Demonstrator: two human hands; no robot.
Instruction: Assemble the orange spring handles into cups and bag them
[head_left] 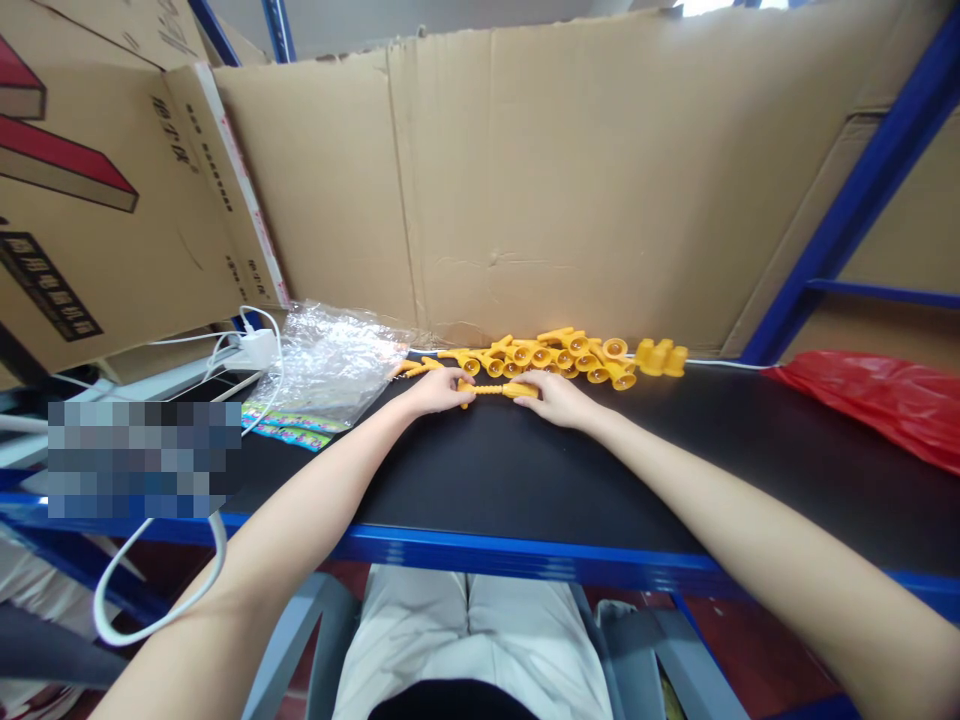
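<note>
A thin yellow plastic stick (495, 391) lies across the black tabletop (525, 470), held at both ends. My left hand (439, 389) pinches its left end and my right hand (553, 397) grips its right end; both hands rest on the table. Just behind them lies a heap of several yellow plastic toy parts with cup-shaped ends (562, 356), stretching along the cardboard wall.
A crumpled clear plastic bag (334, 360) lies left of the heap on colourful printed cards (289, 428). A white charger with cables (257, 346) sits further left. A red plastic bag (885, 400) lies at the right. Cardboard sheets (562, 180) back the shelf, with blue rack posts.
</note>
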